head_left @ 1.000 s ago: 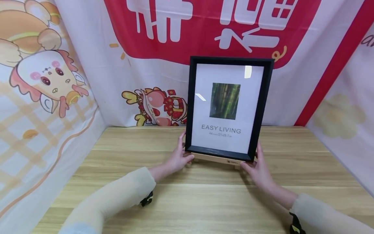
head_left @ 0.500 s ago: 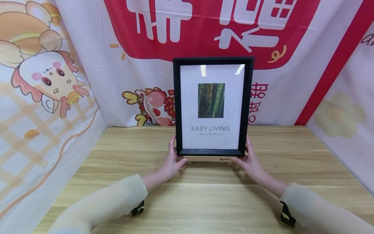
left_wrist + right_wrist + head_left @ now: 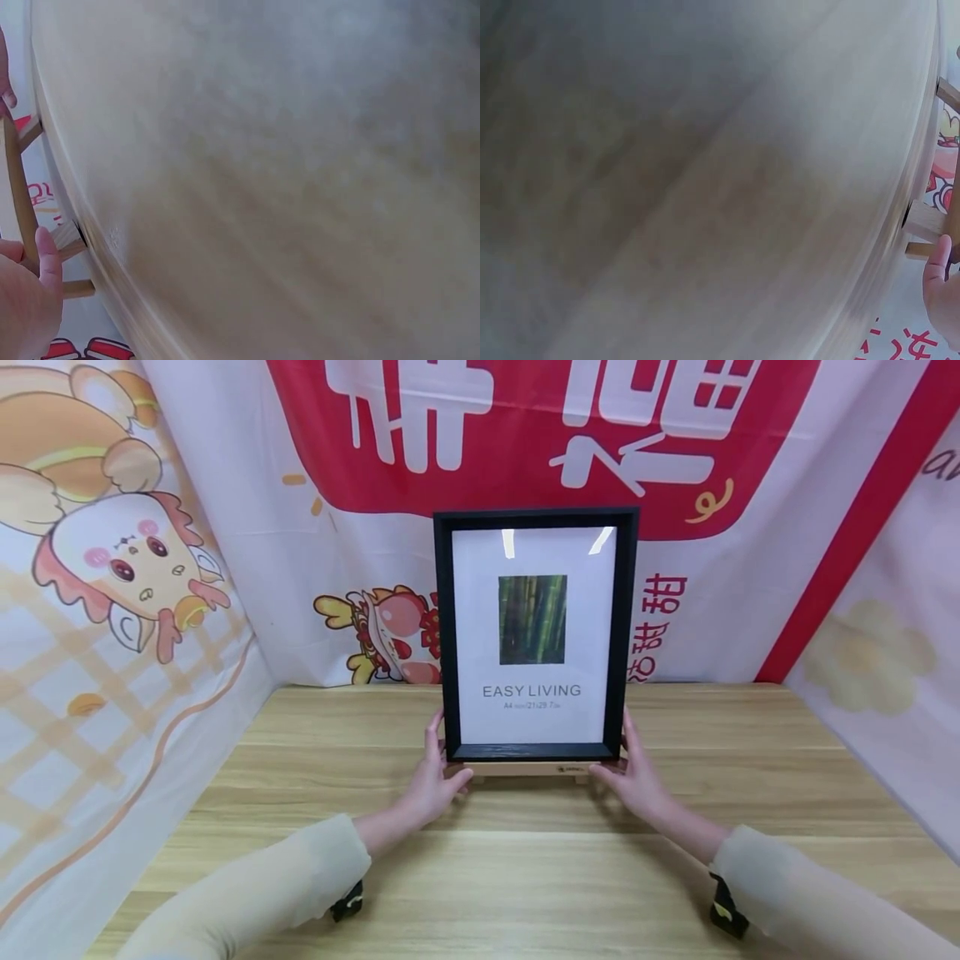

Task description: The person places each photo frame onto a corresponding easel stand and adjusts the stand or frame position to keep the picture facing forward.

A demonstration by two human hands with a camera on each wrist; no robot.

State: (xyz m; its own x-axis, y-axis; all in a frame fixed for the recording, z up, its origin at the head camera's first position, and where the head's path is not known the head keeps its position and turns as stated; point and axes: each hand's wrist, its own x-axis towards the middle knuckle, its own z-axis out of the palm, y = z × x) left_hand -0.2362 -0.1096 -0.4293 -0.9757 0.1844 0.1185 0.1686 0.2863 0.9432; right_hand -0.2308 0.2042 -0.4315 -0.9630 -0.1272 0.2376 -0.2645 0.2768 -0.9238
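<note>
A black picture frame (image 3: pixel 536 635) stands upright near the middle of a wooden table (image 3: pixel 525 877), facing the viewer. It sits on a small light-wood stand (image 3: pixel 525 769), whose front ledge shows beneath the frame's lower edge. Inside the frame is a white sheet with a small green picture and the words "EASY LIVING".

Two arms in pale sleeves reach in from the bottom corners. The left hand (image 3: pixel 433 777) grips the frame's lower left corner — fingers run up the outer side, thumb curls against the ledge of the stand. The right hand (image 3: pixel 634 775) mirrors it at the lower right corner, fingers up along the frame's side and thumb at the ledge, so it too is clasped on the frame and stand.

The left wrist view is mostly a blurred pale surface; at its left edge a thumb (image 3: pixel 46 259) rests against thin wooden bars. The right wrist view is likewise blurred, with a fingertip (image 3: pixel 937 262) touching wooden bars at the right edge.

Behind the table hangs a red-and-white banner (image 3: pixel 525 435) — cartoon characters decorate the cloth (image 3: pixel 127 560) on the left.
</note>
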